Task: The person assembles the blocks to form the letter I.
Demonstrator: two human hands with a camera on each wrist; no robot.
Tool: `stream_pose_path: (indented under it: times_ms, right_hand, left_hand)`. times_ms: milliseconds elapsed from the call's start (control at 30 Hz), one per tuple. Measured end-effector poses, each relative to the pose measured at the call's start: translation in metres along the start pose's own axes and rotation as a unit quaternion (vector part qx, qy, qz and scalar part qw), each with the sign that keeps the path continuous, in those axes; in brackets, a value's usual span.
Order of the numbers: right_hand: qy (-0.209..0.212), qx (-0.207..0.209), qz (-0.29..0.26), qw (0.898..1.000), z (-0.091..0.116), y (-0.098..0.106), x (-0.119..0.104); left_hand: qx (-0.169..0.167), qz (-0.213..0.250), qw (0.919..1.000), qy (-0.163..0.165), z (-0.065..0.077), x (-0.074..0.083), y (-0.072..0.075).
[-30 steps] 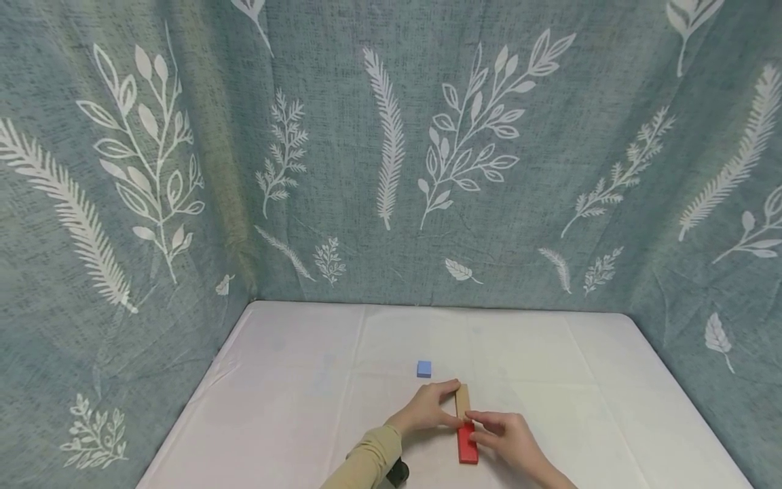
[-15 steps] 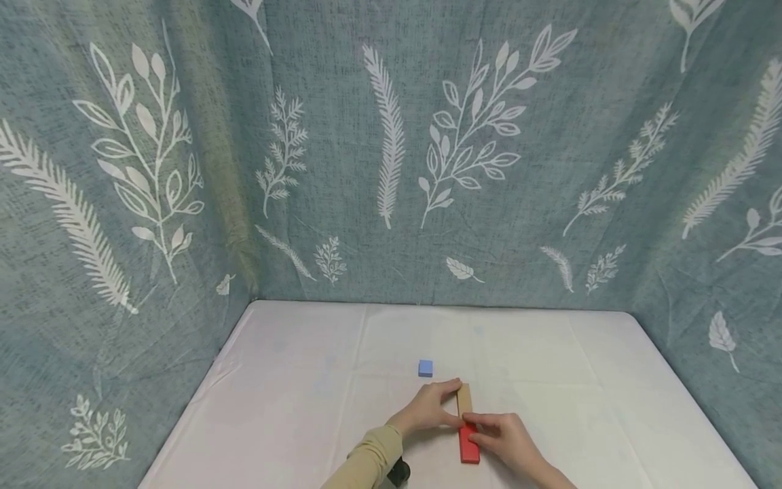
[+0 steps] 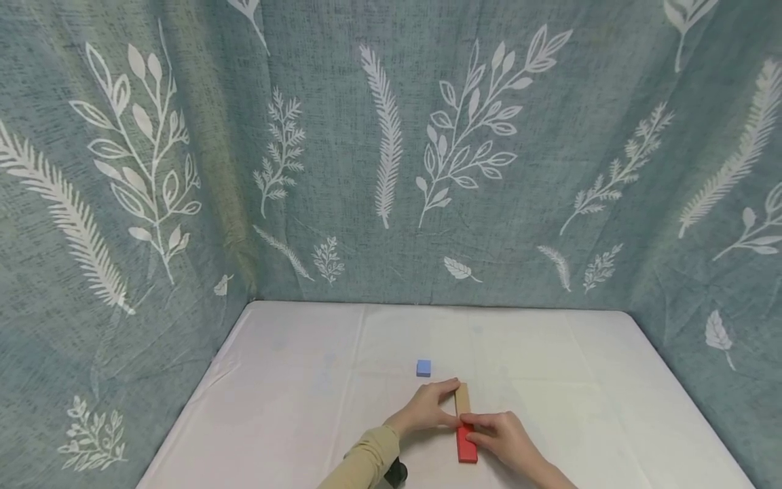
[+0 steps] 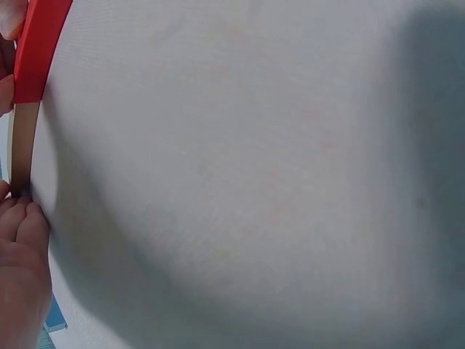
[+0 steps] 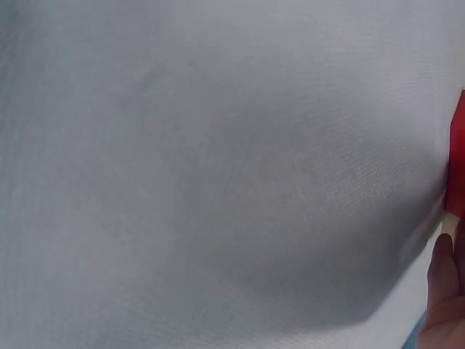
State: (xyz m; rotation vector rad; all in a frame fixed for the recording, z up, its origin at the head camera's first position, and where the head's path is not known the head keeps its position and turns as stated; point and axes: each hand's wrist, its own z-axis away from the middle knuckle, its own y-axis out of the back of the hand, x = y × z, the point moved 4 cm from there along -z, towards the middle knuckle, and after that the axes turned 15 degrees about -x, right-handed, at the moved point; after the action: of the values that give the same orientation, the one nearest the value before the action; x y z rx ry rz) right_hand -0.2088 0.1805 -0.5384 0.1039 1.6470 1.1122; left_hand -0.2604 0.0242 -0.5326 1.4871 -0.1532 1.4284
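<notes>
A tan wooden block [image 3: 462, 397] and a red block [image 3: 467, 445] lie end to end in one line on the white cloth. My left hand [image 3: 425, 406] holds the tan block from the left, fingertips at its far end and thumb by the joint with the red one. From the other side my right hand [image 3: 504, 438] grips the red block, its forefinger reaching over the joint and its thumb on the red side. In the left wrist view the red block [image 4: 36, 54] meets the tan block [image 4: 23, 142]. The right wrist view catches only the edge of the red block [image 5: 456, 163].
A small blue block [image 3: 424, 368] sits beyond my left hand. The white-clothed table [image 3: 293, 380] is bordered by a green leaf-patterned curtain [image 3: 342, 136] at the back and sides. A black object [image 3: 397, 472] shows beneath my left wrist.
My right forefinger has shifted slightly left across the joint between the blocks. Both hands otherwise keep their places, and the blocks look unmoved.
</notes>
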Motion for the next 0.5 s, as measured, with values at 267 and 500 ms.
stream_pose_path:
  times_ms: [267,500]
  right_hand:
    - [0.004,-0.001,-0.001,1.000,-0.0011,-0.0008,0.0011]
    - [0.000,-0.002,-0.013,1.000,0.0003,0.0006,-0.0012]
  left_hand:
    - [0.002,0.000,1.0000,-0.006,0.0024,0.0021,0.0009]
    - [0.005,-0.012,0.9999,-0.010,0.0050,0.0075,0.0036]
